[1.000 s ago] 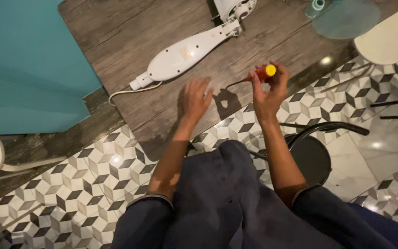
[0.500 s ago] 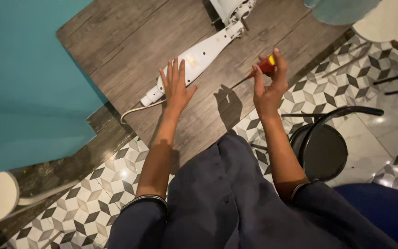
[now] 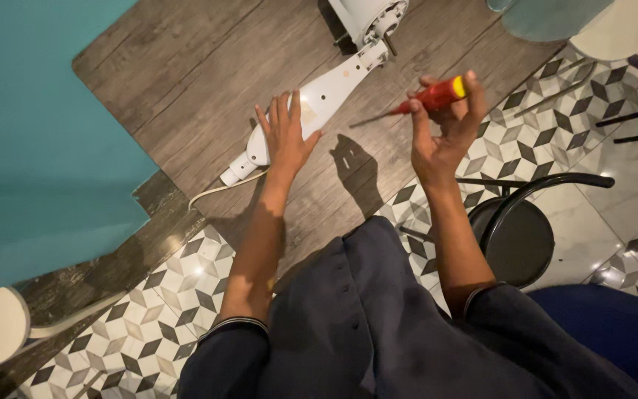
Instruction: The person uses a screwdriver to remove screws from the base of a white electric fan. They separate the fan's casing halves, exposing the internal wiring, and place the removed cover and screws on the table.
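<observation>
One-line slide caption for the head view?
Left hand flat on white appliance arm on wooden table; right hand holds red screwdriver.

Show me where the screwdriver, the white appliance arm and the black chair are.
screwdriver (image 3: 437,94): head view, on its red handle.
white appliance arm (image 3: 334,87): head view, mid-body.
black chair (image 3: 517,240): head view, on the round seat.

grey-brown wooden table (image 3: 186,81), long white appliance arm (image 3: 326,92) lying on it, white cord (image 3: 219,190) trailing off the edge
</observation>
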